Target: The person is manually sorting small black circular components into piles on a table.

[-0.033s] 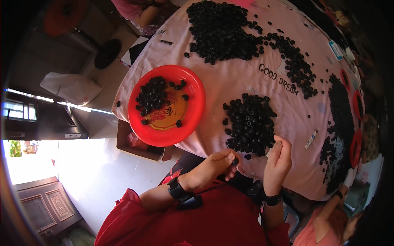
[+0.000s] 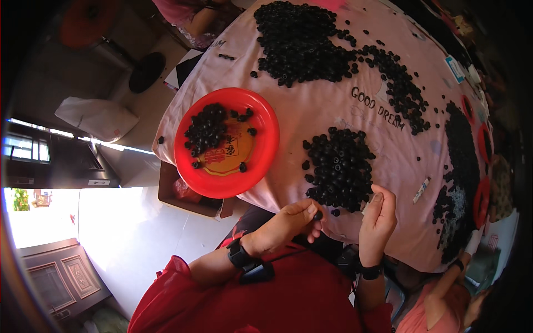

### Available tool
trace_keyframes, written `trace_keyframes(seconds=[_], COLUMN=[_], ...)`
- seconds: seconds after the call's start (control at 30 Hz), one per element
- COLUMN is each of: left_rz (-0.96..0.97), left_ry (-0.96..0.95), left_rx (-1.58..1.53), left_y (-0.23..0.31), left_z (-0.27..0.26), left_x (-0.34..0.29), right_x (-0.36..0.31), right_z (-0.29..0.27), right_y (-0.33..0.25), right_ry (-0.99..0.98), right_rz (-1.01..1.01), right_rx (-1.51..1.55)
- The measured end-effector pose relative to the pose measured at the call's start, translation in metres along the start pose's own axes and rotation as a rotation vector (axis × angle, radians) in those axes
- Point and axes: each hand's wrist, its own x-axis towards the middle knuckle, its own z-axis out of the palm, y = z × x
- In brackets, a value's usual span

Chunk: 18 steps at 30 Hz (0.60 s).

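Between the thumb and fingers of my left hand (image 2: 291, 222) is a small black ring-like piece (image 2: 317, 215), held just off the table's near edge. My right hand (image 2: 378, 222) is closed in a pinch beside the near right edge of a pile of black pieces (image 2: 338, 169). A sliver of something pale shows by its fingertips, too small to make out. The pieces are small and rounded, some with a hole showing. To the left, a red plate (image 2: 265, 161) with a yellow printed middle carries a smaller heap of black pieces (image 2: 206, 129).
A pink cloth (image 2: 311, 111) covers the table. Large heaps of black pieces (image 2: 300, 41) lie at the far side, more at the right (image 2: 461, 161). A small tube (image 2: 421, 190) lies right of my hands. Co-workers' arms (image 2: 444, 288) show at lower right and top left.
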Motion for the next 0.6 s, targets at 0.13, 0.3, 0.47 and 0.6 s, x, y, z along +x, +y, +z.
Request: trace_keyframes(seconds=[0.13, 0.3, 0.47, 0.6], left_rz=[0.043, 0.126, 0.108, 0.103], left_ry=[-0.014, -0.065, -0.072, -0.074], left_rx=[-0.114, -0.257, -0.276, -0.292], left_y=[0.003, 0.0, 0.01, 0.01], left_z=[-0.004, -0.012, -0.008, -0.01], left_x=[0.01, 0.012, 0.008, 0.008], right_x=[-0.009, -0.014, -0.012, -0.014], right_z=[-0.003, -0.002, 0.003, 0.0], right_y=[0.002, -0.005, -0.005, -0.008], right_ry=[-0.184, -0.208, -0.226, -0.27], right_rz=[-0.018, -0.047, -0.118, -0.073], right_rx=[-0.002, 0.008, 0.018, 0.009])
